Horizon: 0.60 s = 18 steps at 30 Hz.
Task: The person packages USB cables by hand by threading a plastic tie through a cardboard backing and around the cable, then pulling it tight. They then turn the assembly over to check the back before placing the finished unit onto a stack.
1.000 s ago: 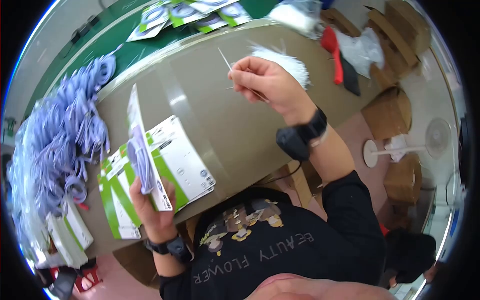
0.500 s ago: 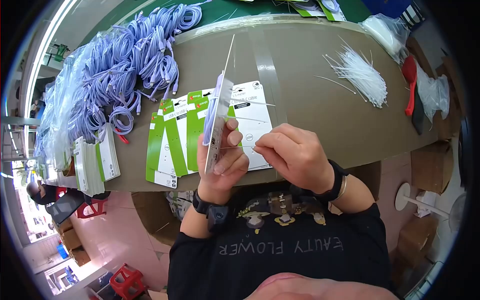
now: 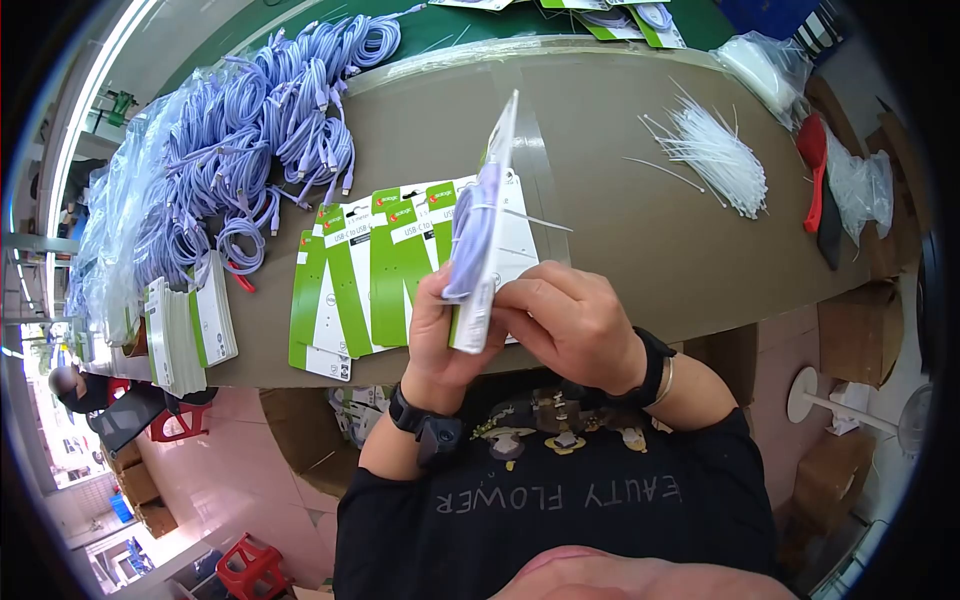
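Observation:
My left hand point(image 3: 438, 340) grips a packaging card point(image 3: 506, 150), held nearly edge-on and upright above the table. A lilac coiled USB-C cable point(image 3: 472, 240) lies against the card's left face. From the card's back, a thin white cable tie point(image 3: 540, 221) sticks out to the right. My right hand point(image 3: 588, 325) is closed in a pinch close behind the card's lower part; its fingertips are partly hidden, and the tie end they held a moment earlier no longer shows. Beneath, green and white cards point(image 3: 395, 285) lie fanned out on the table.
Lilac cables point(image 3: 225, 130) are heaped at the left, beside standing stacks of cards point(image 3: 175, 335). A pile of loose white cable ties point(image 3: 720, 160) lies right, near a red-handled tool point(image 3: 815, 170) and plastic bags point(image 3: 865, 190). Finished-looking cards with cables point(image 3: 610, 20) lie at the far edge.
The card with the cable has moved right and turned, showing more of the cable side. My right hand has closed in on the card's back from a short distance away.

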Available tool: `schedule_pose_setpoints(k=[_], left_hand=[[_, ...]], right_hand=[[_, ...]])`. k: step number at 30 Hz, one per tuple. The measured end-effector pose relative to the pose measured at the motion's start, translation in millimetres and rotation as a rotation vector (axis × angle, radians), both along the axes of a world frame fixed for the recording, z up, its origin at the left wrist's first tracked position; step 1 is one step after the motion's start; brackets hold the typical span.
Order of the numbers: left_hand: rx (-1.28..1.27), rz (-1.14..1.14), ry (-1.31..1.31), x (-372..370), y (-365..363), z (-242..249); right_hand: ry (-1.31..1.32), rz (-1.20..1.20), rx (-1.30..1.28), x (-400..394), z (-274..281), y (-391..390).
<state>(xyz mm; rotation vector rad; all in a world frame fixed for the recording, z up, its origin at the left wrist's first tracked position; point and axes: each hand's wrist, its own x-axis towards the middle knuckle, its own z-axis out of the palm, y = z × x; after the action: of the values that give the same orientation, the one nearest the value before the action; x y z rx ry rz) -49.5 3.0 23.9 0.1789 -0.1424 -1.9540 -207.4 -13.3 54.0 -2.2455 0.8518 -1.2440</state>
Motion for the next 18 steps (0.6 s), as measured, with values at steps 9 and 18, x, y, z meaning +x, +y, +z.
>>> schedule_pose_setpoints(k=[9,18], left_hand=[[-0.158,0.345,-0.743,13,0,6],[-0.392,0.508,-1.096,1,7,0]], right_hand=[[-0.037,-0.13,-0.247,-28,-1,-13],[0.039,0.057,-0.344,-20,-3,-12]])
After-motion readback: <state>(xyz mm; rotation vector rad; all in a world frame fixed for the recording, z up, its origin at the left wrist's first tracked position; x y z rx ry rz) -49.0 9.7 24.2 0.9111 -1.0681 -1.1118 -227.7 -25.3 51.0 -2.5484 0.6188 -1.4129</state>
